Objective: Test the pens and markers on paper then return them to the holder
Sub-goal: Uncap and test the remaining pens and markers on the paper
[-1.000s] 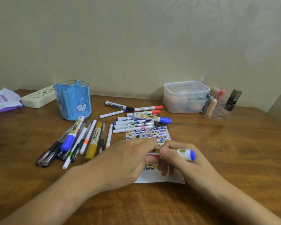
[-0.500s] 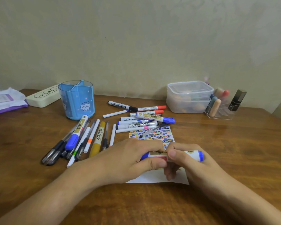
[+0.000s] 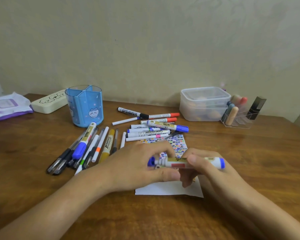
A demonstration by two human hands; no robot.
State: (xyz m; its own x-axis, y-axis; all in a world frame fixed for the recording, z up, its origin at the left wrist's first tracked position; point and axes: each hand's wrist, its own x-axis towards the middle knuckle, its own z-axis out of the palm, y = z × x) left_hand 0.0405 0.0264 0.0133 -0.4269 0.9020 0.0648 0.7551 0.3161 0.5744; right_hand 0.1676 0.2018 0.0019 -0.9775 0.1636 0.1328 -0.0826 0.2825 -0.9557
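- Over the paper [image 3: 168, 189], head view: a marker [image 3: 178, 162] lies level, its long axis running left to right between both hands.
- Right hand [image 3: 210, 168] grips the barrel; left hand [image 3: 139, 163] pinches the blue cap end, likely pulling it off or seating it.
- Holder [image 3: 85, 106] stands well apart, far left, nearer the left hand.

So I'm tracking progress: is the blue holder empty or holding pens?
Empty, as far as visible. The blue holder stands upright with nothing sticking above its rim; the pens lie on the table.
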